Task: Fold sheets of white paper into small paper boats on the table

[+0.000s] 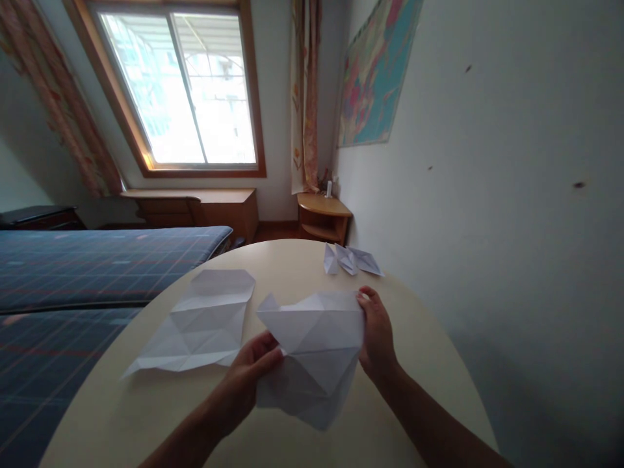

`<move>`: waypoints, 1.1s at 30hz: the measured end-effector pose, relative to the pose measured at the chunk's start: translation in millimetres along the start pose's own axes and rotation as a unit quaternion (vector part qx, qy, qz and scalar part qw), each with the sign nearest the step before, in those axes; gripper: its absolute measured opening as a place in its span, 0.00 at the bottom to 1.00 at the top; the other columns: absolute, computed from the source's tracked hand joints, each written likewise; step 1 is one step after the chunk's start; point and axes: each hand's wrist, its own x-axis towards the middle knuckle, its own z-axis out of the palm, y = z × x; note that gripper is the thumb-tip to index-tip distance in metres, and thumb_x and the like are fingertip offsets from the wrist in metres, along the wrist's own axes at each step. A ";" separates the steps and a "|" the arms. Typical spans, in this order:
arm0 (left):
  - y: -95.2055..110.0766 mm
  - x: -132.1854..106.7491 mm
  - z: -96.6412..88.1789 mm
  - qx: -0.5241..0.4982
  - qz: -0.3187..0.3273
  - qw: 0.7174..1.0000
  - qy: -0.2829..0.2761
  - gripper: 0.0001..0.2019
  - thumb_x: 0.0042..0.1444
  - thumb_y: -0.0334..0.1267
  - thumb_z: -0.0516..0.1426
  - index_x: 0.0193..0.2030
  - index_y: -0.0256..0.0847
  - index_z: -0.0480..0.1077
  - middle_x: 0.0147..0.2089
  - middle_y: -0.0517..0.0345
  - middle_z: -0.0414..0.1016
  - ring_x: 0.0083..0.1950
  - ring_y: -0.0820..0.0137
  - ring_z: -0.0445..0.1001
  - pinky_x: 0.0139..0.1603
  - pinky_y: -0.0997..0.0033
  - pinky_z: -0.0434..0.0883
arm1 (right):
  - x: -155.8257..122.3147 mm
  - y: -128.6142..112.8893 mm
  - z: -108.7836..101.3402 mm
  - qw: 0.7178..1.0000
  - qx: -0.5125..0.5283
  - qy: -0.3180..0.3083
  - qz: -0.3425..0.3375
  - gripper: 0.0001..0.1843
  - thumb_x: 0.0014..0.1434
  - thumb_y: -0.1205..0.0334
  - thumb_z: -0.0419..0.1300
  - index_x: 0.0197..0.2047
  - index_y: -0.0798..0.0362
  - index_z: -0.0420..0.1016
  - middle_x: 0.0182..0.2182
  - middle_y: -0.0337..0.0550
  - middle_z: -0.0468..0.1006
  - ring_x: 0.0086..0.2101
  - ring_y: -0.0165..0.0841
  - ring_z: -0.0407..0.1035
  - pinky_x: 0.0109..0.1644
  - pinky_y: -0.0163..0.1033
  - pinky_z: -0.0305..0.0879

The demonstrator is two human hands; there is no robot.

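From my remote seat I see the left hand (249,365), fingers (262,341) narrowed, pinching the creased paper (319,338) at its left side. The right hand (378,328) pinches its right edge, over the round table (429,396).

So it's a plain white paper sheet (322,331), mostly opened out but nowhere near flat, with sharp fold lines running across it and diagonal ones making triangles through the middle. It's held up over the round cream tabletop (429,338), pinched at its left side by the left hand (256,361) and up near the top right corner by the right hand (377,328). The top left corner pokes up in a little peak, the top edge is kinda wavy, and the shaded lower part droops to a blunt point.
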 end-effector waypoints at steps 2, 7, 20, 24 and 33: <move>-2.6 3.1 0.1 -0.025 -0.006 1.000 0.012 0.18 0.42 0.47 0.69 0.38 0.39 0.77 0.32 0.50 0.80 0.34 0.59 0.80 0.33 0.66 0.75 | 0.8 -2.1 0.6 1.000 0.020 -0.015 0.014 0.29 0.58 0.36 0.48 0.51 0.49 0.67 0.27 0.38 0.72 0.24 0.35 0.66 0.26 0.37 0.63; -2.3 12.7 -9.0 -0.064 0.025 0.994 0.083 0.18 0.41 0.41 0.70 0.39 0.40 0.76 0.37 0.51 0.82 0.35 0.62 0.79 0.32 0.70 0.74 | -13.3 -18.7 4.2 0.977 0.076 -0.161 0.117 0.42 0.59 0.28 0.36 0.57 0.51 0.67 0.35 0.49 0.79 0.35 0.43 0.73 0.40 0.46 0.68; 9.1 18.0 -18.4 -0.064 0.053 0.993 0.082 0.20 0.41 0.40 0.67 0.43 0.36 0.75 0.36 0.48 0.82 0.37 0.56 0.81 0.35 0.66 0.76 | -32.2 -22.9 8.0 0.906 0.200 -0.339 0.153 0.41 0.38 0.29 0.67 0.46 0.52 0.75 0.42 0.54 0.80 0.47 0.49 0.73 0.49 0.49 0.69; 5.3 17.6 -13.8 -0.101 0.043 0.991 0.074 0.19 0.39 0.37 0.69 0.41 0.36 0.76 0.34 0.49 0.83 0.37 0.57 0.81 0.36 0.67 0.76 | -26.4 -13.0 8.3 0.903 0.208 -0.351 0.132 0.34 0.43 0.33 0.68 0.45 0.50 0.78 0.41 0.51 0.81 0.49 0.48 0.72 0.52 0.49 0.67; -4.0 22.2 -14.5 -0.098 0.040 0.990 0.095 0.19 0.39 0.38 0.72 0.38 0.35 0.76 0.39 0.48 0.83 0.40 0.58 0.81 0.39 0.68 0.76 | -17.1 7.1 5.4 0.932 0.237 -0.227 0.153 0.14 0.55 0.45 0.65 0.37 0.46 0.75 0.34 0.38 0.80 0.36 0.36 0.75 0.41 0.40 0.71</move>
